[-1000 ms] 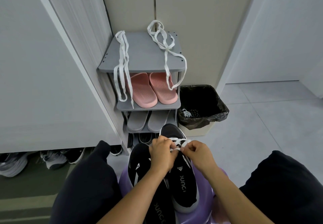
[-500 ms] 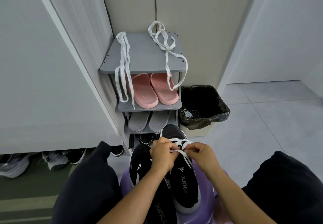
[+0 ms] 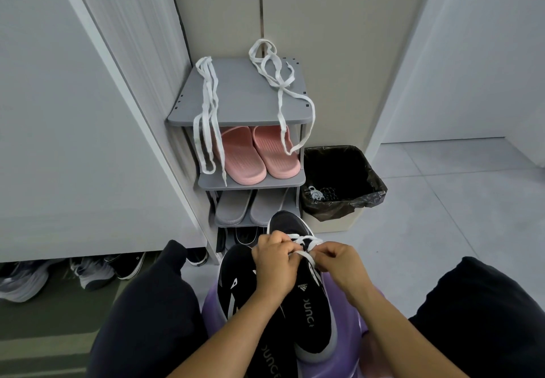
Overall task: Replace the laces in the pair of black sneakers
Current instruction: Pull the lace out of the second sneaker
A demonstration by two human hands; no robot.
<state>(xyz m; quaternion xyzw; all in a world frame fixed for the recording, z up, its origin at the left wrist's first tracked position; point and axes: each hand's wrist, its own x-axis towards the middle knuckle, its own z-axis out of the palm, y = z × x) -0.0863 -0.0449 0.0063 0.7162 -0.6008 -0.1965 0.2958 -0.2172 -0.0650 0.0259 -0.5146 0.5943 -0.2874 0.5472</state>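
Note:
Two black sneakers rest on a purple stool (image 3: pixel 348 345) between my knees. The right sneaker (image 3: pixel 309 312) carries a white lace (image 3: pixel 303 243) threaded across its upper eyelets. My left hand (image 3: pixel 274 262) pinches that lace at the left side of the tongue. My right hand (image 3: pixel 339 262) pinches the same lace's other end, stretched between the two hands. The left sneaker (image 3: pixel 236 283) lies beside it, partly under my left forearm, with no lace visible. Two loose white laces, one folded (image 3: pixel 206 118) and one looped (image 3: pixel 280 82), hang over the grey shoe rack's top shelf (image 3: pixel 244 103).
The rack holds pink slippers (image 3: pixel 256 153) and grey slippers (image 3: pixel 250 206) below. A black-lined bin (image 3: pixel 342 183) stands right of the rack with something light inside. More shoes (image 3: pixel 88 271) sit under the white cabinet at left. Tiled floor (image 3: pixel 457 206) opens to the right.
The hands have drawn slightly apart, pulling a strand of the lace taut between them over the right sneaker. The view has shifted down a little.

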